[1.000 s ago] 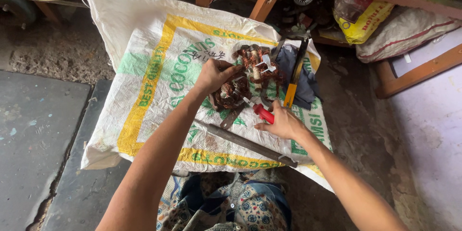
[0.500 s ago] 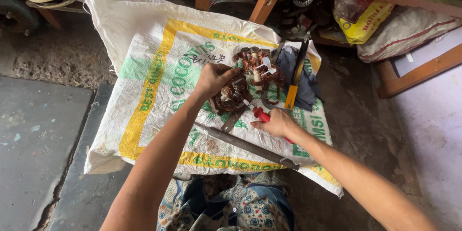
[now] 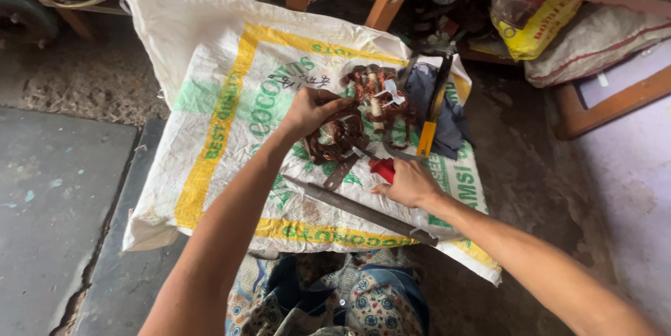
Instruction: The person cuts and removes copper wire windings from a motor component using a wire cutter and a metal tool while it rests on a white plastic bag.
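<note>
Left hand (image 3: 311,112): your fingers closed on the copper wire bundle (image 3: 342,137).
Right hand (image 3: 409,183): gripping red-handled pliers (image 3: 381,168) — just right of the bundle.
Beneath both: printed sack (image 3: 231,98) — long metal file (image 3: 356,206) near your right wrist.

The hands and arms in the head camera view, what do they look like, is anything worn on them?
Both arms are bare right up to the frame edge: no sleeves show. The left hand and right hand wear no gloves, and no watch, bracelet or ring shows. Patterned blue and cream cloth covers the lap below.

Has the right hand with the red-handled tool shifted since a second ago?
Yes. The right hand has slid left and slightly nearer along the long metal bar, away from the yellow-handled tool it sat below earlier.
</note>
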